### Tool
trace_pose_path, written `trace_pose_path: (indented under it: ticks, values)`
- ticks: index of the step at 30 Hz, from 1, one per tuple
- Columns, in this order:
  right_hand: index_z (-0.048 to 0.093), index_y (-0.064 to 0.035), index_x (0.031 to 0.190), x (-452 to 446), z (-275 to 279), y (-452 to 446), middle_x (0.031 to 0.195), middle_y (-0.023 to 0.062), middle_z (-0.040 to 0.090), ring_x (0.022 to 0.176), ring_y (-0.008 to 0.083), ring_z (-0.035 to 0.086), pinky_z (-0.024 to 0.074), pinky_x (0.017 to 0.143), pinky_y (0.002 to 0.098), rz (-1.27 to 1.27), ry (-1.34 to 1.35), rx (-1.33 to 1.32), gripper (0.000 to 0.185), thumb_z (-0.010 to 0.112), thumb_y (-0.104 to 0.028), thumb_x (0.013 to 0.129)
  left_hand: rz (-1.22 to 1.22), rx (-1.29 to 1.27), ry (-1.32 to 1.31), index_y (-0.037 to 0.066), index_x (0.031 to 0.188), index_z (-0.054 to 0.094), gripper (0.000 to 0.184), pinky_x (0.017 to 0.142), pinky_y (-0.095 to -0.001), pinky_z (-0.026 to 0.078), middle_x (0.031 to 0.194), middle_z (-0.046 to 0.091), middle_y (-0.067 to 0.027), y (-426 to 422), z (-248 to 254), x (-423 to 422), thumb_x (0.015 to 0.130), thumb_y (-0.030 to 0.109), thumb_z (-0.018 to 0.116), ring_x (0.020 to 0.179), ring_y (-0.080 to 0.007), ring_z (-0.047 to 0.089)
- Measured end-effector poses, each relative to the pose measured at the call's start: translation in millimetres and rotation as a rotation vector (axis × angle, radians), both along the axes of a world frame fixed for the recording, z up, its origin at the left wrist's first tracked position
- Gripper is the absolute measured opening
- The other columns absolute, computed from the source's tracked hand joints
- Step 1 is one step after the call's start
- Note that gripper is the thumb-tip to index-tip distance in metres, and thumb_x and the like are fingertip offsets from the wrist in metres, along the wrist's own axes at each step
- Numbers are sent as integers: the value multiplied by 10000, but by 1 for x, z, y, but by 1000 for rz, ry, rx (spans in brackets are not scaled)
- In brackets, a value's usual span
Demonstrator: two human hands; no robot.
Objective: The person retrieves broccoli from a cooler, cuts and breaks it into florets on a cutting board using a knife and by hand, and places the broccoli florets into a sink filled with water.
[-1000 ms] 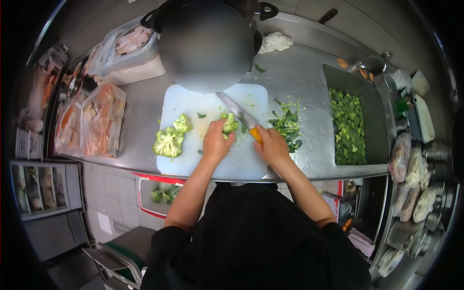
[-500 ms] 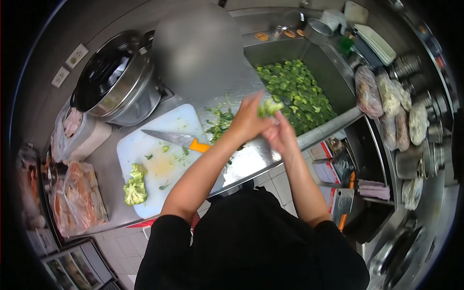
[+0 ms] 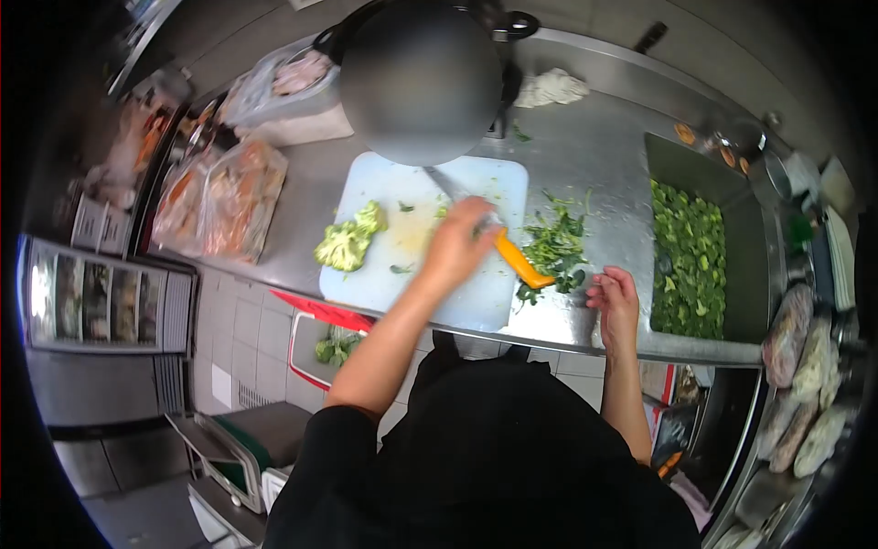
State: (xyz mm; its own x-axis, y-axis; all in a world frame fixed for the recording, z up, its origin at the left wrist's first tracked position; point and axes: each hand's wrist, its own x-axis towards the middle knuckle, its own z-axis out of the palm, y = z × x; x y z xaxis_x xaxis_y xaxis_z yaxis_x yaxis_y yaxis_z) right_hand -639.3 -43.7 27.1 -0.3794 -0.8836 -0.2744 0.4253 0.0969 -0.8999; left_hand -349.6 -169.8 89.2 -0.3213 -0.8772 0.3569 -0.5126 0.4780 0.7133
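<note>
On the white cutting board (image 3: 439,306), my left hand (image 3: 457,240) has its fingers closed round the knife where the blade meets the handle. The knife's orange handle (image 3: 523,261) points toward the front right, past the board's edge; the hand partly covers the blade. Pale broccoli pieces (image 3: 347,240) lie on the board's left side, with small green scraps nearby. My right hand (image 3: 616,306) is empty above the counter's front edge, its fingers apart and a little curled. Between it and the board is a pile of cut leaves and stems (image 3: 554,240).
Many green florets (image 3: 688,265) fill part of the sink (image 3: 752,274) at the right. Bagged food (image 3: 229,206) stands left of the board. A large pot, mostly hidden by a blurred patch, and a white cloth (image 3: 551,89) are at the back. Below is a red-rimmed bin (image 3: 294,352).
The broccoli piece has left my hands, which were together by the sink half a second ago. My left hand is back at the board on the knife; my right hand has opened. The view has swung back left.
</note>
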Motion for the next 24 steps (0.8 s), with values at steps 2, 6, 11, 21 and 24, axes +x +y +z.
trace_pose_path:
  ticks: [2,6,11,21,24]
  values:
    - [605,-27,1149,23,10,-26,995,81,692,748,126,648,520,627,246,164,155,-22,191,589,-121,985,292,-21,16,36,1160,664,309,970,-413,494,1173,667,-172,-4,18,79,898,195,705,1103,-333,631]
    - [615,-54,1185,105,37,-73,954,61,689,721,121,631,521,642,264,479,383,-82,227,609,-119,967,629,-11,-117,34,1240,645,400,959,-432,494,1209,650,-206,-10,12,219,933,288,683,1121,-359,623]
    - [534,-117,1376,247,47,-125,1184,127,623,1028,250,639,524,861,396,709,1015,-333,516,650,-119,873,557,158,-165,23,1327,592,568,1104,-435,401,1376,560,-252,-6,-31,269,927,415,679,1327,-389,499]
    - [509,-176,1419,349,9,-192,1378,212,512,1242,362,518,423,1019,467,513,1636,-172,655,717,-184,798,222,216,-1,88,1341,592,554,1097,-412,409,1408,546,-204,7,-35,296,867,324,758,1309,-364,517]
    - [578,-127,1296,355,27,-170,1225,169,601,1157,359,558,444,972,483,205,1761,-394,532,721,-145,783,197,297,34,81,1341,588,566,1080,-405,422,1372,580,-190,3,-33,303,861,321,765,1277,-350,548]
